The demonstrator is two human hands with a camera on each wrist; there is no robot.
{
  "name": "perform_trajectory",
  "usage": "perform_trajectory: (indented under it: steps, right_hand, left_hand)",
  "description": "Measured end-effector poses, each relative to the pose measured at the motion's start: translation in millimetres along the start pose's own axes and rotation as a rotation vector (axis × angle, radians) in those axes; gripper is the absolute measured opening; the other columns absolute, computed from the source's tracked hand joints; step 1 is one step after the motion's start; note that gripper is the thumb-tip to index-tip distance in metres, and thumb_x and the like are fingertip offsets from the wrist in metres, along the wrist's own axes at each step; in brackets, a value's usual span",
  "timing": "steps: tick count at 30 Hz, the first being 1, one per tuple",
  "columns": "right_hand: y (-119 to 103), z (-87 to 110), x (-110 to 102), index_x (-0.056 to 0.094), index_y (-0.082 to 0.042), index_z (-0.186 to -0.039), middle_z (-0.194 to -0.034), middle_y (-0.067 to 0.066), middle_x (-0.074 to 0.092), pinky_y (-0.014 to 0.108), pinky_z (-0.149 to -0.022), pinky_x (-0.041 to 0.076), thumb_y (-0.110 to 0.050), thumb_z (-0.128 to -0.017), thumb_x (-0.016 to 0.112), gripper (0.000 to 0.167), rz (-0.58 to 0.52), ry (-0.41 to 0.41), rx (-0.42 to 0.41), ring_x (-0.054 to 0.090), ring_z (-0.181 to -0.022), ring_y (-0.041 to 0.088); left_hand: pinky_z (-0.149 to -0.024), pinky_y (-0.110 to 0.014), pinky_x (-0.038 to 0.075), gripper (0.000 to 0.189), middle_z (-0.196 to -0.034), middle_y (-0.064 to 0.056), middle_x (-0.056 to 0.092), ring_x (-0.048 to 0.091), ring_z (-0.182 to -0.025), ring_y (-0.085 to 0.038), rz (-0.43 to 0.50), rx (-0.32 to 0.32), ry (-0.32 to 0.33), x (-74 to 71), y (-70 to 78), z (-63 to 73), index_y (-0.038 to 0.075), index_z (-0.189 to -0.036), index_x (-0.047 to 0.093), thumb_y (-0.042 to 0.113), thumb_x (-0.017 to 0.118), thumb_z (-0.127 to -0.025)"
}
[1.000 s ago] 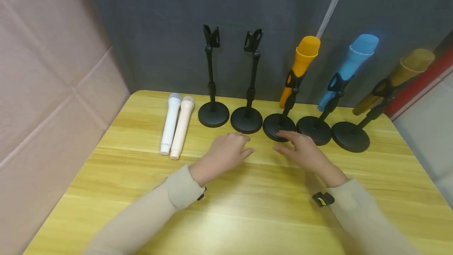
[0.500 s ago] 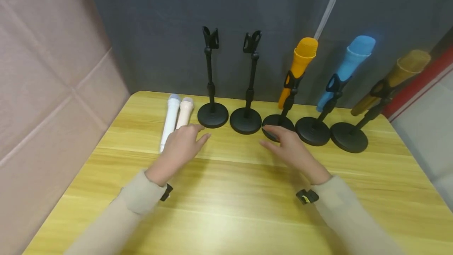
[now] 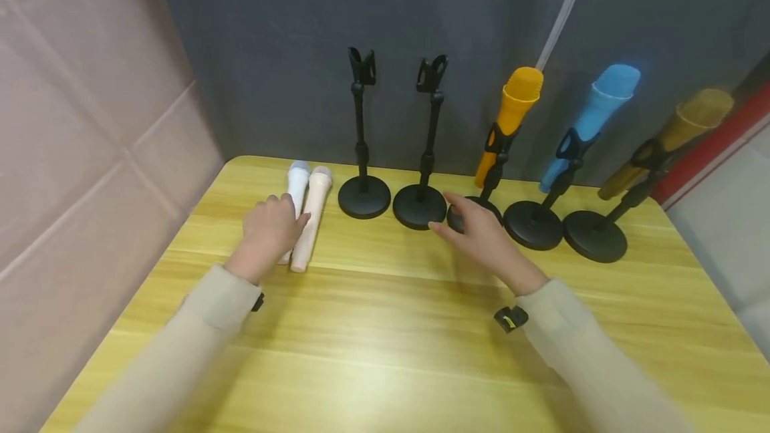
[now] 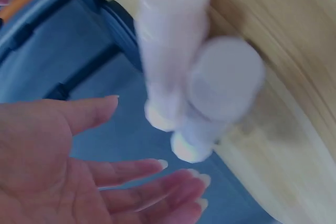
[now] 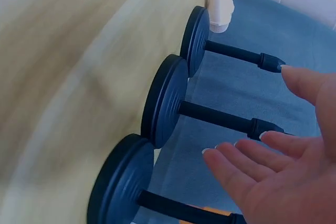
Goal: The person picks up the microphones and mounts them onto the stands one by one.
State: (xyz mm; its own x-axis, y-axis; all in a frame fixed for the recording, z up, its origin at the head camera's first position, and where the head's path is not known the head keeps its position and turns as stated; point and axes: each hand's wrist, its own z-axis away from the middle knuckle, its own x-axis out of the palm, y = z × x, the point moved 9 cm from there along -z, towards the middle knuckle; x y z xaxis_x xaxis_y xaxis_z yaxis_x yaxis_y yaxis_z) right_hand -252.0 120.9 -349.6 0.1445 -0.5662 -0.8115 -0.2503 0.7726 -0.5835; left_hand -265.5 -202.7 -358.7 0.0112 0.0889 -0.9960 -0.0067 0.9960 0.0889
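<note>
My left hand hovers over a white microphone, which lies on the table beside a pale pink microphone. In the left wrist view its thumb and fingers are spread apart, with both microphones beyond the fingertips. My right hand hangs with fingers loosely extended in front of the black stand holding an orange microphone; nothing is in it. Two black microphone stands with bare clips, the left stand and the second stand, rise between the hands.
Farther right, a blue microphone and a brown-gold microphone sit in their own stands. All the stands line the back of the wooden table, before a dark grey curtain. A pale wall borders the left side.
My left hand has moved left from the middle of the table to the two lying microphones. My right hand has shifted slightly left. The stands and microphones keep their places.
</note>
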Motion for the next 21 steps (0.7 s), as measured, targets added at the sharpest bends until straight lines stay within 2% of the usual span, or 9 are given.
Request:
perform_trajectory:
  steps: [3,7,13,17,21]
  right_hand:
    - [-6.6,-6.8,-1.1,0.035,-0.005,-0.156,-0.152,0.021,0.049,0.056,-0.109,0.046,-0.043,-0.098,0.065,0.076,0.03,0.007,0.0,0.053,-0.135,0.039]
    - [-13.6,-16.5,-3.4,0.029,-0.004,-0.158,-0.159,0.022,0.039,0.057,-0.114,0.04,-0.044,-0.099,0.063,0.079,0.034,0.025,0.009,0.047,-0.139,0.04]
    - [-14.8,-26.6,-8.8,0.015,-0.007,-0.162,-0.166,0.02,0.026,0.057,-0.112,0.042,-0.045,-0.1,0.06,0.085,-0.037,0.031,0.062,0.043,-0.143,0.041]
    - [-11.1,-33.5,-9.4,0.011,-0.007,-0.162,-0.167,0.018,0.025,0.055,-0.112,0.044,-0.045,-0.102,0.057,0.085,-0.09,0.024,0.104,0.042,-0.145,0.04]
    - [-6.5,-42.3,-8.1,0.009,-0.008,-0.163,-0.167,0.017,0.023,0.054,-0.115,0.041,-0.047,-0.103,0.053,0.083,-0.144,0.013,0.138,0.039,-0.147,0.039]
  left_hand:
    - [-0.068,-0.053,0.055,0.056,-0.101,-0.031,0.062,0.067,-0.091,-0.046,0.005,-0.05,-0.086,11.5,-15.4,-9.3,-0.012,-0.116,0.055,0.042,0.052,-0.104]
    - [-0.063,-0.048,0.054,0.056,-0.098,-0.028,0.064,0.068,-0.086,-0.04,0.024,-0.083,-0.144,20.2,-28.1,-19.2,-0.01,-0.112,0.055,0.045,0.047,-0.105]
    - [-0.062,-0.042,0.051,0.055,-0.089,-0.02,0.064,0.064,-0.078,-0.031,0.066,-0.094,-0.211,30.0,-31.7,-30.3,-0.006,-0.11,0.057,0.047,0.042,-0.106]
    - [-0.065,-0.041,0.051,0.052,-0.091,-0.02,0.063,0.063,-0.08,-0.03,0.105,-0.108,-0.243,35.9,-32.6,-34.7,-0.005,-0.11,0.058,0.045,0.042,-0.107]
    - [-0.068,-0.041,0.05,0.046,-0.091,-0.018,0.063,0.061,-0.08,-0.03,0.16,-0.119,-0.265,38.8,-34.2,-36.0,-0.002,-0.104,0.059,0.041,0.042,-0.107]
